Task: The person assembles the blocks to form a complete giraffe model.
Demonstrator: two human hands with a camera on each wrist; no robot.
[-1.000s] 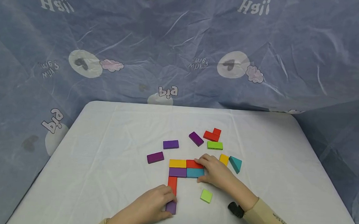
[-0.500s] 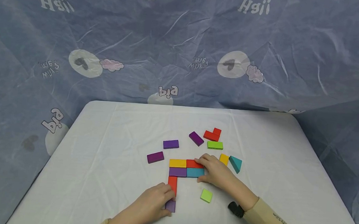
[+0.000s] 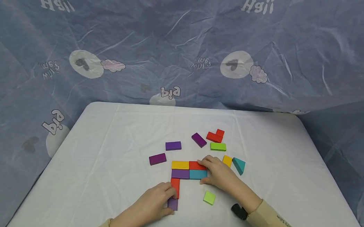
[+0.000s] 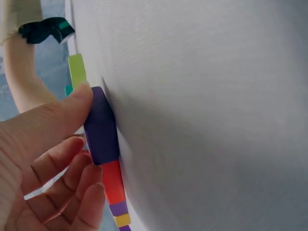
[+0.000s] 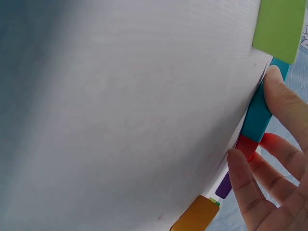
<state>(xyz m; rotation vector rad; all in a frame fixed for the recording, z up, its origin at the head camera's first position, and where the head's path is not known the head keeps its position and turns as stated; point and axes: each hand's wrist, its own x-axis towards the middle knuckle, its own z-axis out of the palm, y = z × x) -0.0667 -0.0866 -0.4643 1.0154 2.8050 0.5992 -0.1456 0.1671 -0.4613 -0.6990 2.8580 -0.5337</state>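
Observation:
My left hand (image 3: 154, 204) grips the violet block (image 3: 172, 204) between thumb and fingers, at the lower end of the upright red block (image 3: 175, 188). In the left wrist view the thumb lies on the near end of the violet block (image 4: 102, 134). Above the red block, a yellow block (image 3: 180, 165) and a red one (image 3: 197, 165) lie over a purple block (image 3: 180, 174) and a teal block (image 3: 198, 174). My right hand (image 3: 219, 173) holds the right ends of the red and teal blocks; the right wrist view shows its thumb on the teal block (image 5: 257, 113).
A green square (image 3: 209, 198) lies below the right hand. Beyond the hands are purple blocks (image 3: 173, 146), a green block (image 3: 218, 147), red pieces (image 3: 214, 137), a yellow piece (image 3: 227, 160) and a teal triangle (image 3: 239, 166), on the white table (image 3: 118, 134).
My left hand has moved the violet block upward in the head view, up against the red block. My right hand has stayed in place.

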